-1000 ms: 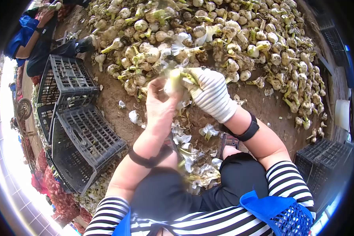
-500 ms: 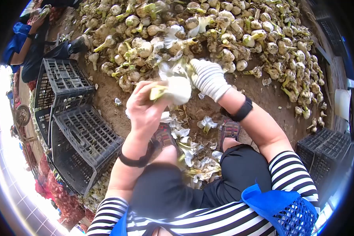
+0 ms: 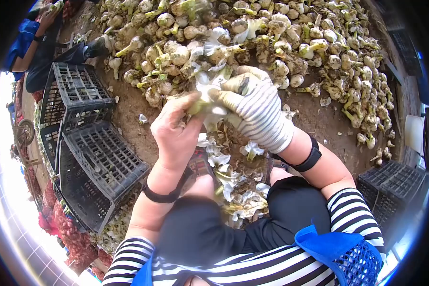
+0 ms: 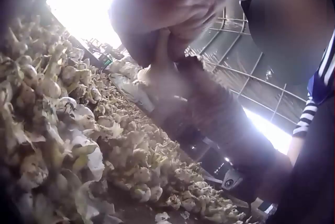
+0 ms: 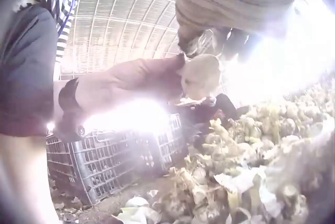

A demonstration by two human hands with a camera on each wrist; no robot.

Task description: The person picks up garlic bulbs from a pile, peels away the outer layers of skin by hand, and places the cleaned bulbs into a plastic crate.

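My bare left hand (image 3: 174,131) grips a garlic bulb (image 5: 201,75) with its greenish stem near the thumb. The bulb is whitish and blurred in the head view. My right hand (image 3: 264,112), in a striped white glove, meets it from the other side, thumb and fingertips pinching the bulb's outer skin. In the right wrist view the gloved hand (image 5: 235,7) is just above the bulb, and the bare hand (image 5: 152,75) holds it from the left. The left wrist view shows both hands close together, the bulb between them blurred.
A large heap of garlic (image 3: 271,47) covers the ground ahead. Loose white peelings (image 3: 229,183) lie between my feet. Black plastic crates (image 3: 105,157) stand at the left, another crate (image 3: 391,190) at the right. Another person (image 3: 28,43) sits at the far left.
Half a second ago the gloved right hand was apart from the bulb, up and to the right; now it is back against it. The left hand has kept hold and turned the bulb.
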